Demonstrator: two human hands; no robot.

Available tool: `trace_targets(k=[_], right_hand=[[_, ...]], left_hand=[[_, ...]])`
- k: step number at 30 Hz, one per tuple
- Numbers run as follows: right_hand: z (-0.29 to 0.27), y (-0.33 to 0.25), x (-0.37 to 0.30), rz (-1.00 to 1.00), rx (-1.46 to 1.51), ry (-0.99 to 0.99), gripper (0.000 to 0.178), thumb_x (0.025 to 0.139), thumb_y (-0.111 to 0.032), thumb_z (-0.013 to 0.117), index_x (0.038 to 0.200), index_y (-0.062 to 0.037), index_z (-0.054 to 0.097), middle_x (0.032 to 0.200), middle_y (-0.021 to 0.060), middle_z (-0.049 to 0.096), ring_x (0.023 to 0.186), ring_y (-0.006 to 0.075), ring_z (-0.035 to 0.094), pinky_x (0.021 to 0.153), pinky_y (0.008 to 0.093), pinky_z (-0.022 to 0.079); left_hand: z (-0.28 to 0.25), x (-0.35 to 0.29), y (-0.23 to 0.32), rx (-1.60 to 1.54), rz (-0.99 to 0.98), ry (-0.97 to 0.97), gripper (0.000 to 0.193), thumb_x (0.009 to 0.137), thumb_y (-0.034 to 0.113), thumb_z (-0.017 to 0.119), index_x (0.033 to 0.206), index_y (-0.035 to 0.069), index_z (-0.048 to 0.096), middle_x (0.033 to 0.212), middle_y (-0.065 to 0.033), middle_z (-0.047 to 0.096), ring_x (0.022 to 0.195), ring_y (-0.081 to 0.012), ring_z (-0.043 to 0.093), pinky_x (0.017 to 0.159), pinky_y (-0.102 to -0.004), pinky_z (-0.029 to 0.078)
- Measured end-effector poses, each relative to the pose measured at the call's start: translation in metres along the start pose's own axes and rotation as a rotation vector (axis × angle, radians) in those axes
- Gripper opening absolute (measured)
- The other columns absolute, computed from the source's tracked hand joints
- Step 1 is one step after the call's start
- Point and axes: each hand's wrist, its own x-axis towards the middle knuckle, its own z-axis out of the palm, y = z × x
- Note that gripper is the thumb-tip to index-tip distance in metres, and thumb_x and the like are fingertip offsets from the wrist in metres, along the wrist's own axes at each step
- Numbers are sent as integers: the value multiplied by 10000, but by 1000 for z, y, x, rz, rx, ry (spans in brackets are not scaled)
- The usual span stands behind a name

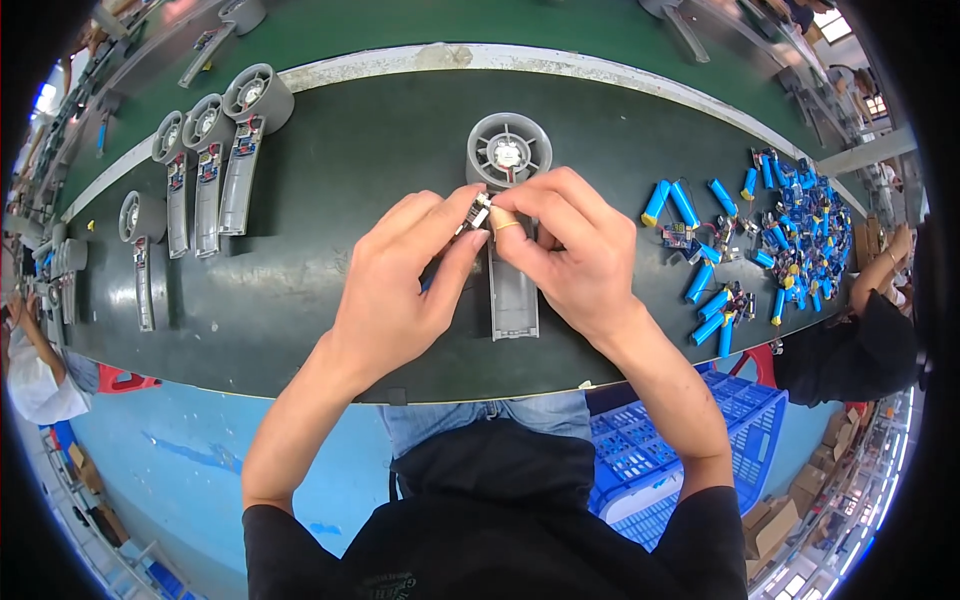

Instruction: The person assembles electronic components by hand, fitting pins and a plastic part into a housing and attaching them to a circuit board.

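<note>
Between the thumb and forefinger of my left hand point(393, 272) is a small circuit board point(474, 212) with a pale connector, held up and tilted over the table. My right hand point(575, 255) is closed in a pinch right beside that connector; what its fingertips grip is too small and covered to name. A thin yellow band circles one right finger. Beneath both hands lies a grey handheld fan housing point(515, 300), its round fan head point(508, 150) away from me and its open handle toward me. My hands hide the handle's upper part.
Several similar grey fan housings point(240, 180) with boards in their handles lie at the left. A heap of blue battery cells with wired boards point(800, 235) spreads over the right. Behind the table rim point(440, 57) is a green surface. A blue crate point(640, 440) stands below right.
</note>
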Motion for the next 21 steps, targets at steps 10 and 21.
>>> trace_targets(k=[10,21], right_hand=[[0,4,-1,11,59,1,151,766,39,762,903,-1,711,869,47,652,525,46,509,458,220,407],[1,8,3,-151,-47,-9,205,698,65,760,845,-28,651,832,44,646,569,125,583,488,260,478]], left_hand=[[-1,0,0,256,167,-22,381,851,-20,687,1224,-41,611,850,-122,563,747,-277,550,661,-400,471],[-8,3,-3,124,145,-138,326,855,-33,669,1176,-43,610,845,-121,555,770,-286,550,686,-396,469]])
